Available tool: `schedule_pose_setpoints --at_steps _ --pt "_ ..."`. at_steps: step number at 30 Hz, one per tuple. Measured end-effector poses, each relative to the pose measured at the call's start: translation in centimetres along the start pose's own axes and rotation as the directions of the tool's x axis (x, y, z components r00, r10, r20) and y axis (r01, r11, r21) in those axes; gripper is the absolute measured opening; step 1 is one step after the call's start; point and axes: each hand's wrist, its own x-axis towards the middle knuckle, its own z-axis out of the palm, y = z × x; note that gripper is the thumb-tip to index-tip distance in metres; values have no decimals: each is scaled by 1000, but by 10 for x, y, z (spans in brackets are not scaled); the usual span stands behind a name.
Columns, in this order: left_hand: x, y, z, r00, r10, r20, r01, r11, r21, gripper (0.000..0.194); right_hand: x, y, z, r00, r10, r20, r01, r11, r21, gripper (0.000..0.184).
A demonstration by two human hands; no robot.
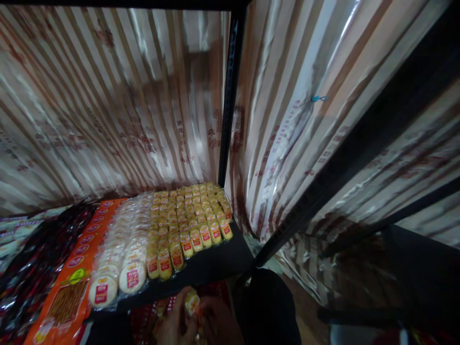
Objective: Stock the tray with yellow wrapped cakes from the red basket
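Low in the view, below the shelf's front edge, my left hand and my right hand are close together around a small yellow snack packet with a red and white label. Both hands have their fingers curled on it. Just above them, a black shelf carries several rows of the same small yellow packets standing side by side. To the left of those lie rows of round white cakes in clear wrap with red labels.
Orange snack bags and dark red glossy packets fill the shelf's left part. A striped shiny curtain hangs behind and to the right. A black upright post and a slanted black frame bar bound the shelf.
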Motion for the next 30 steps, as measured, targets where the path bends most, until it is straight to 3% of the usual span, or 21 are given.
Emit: schedule_pose_setpoints --at_steps 2,7,10,18,24,30 --pt "8 18 -6 998 54 13 -53 997 -56 49 13 -15 -15 995 -97 15 98 994 -55 16" --pt "36 63 -7 982 182 56 -171 972 -160 52 42 -38 -44 954 -200 -221 162 970 -181 25" --pt "57 87 0 963 262 64 -246 951 -188 51 56 -41 -58 927 -248 -282 185 955 -233 31" --pt "123 143 25 902 430 49 -426 902 -76 42 94 -21 -82 921 -145 -362 44 962 -271 44" --pt "163 180 37 872 478 100 -485 872 63 48 130 -3 -90 878 -108 -467 10 978 -207 51" --pt "194 187 48 861 490 137 -509 842 179 40 149 12 -87 867 -68 -494 -23 984 -175 49"
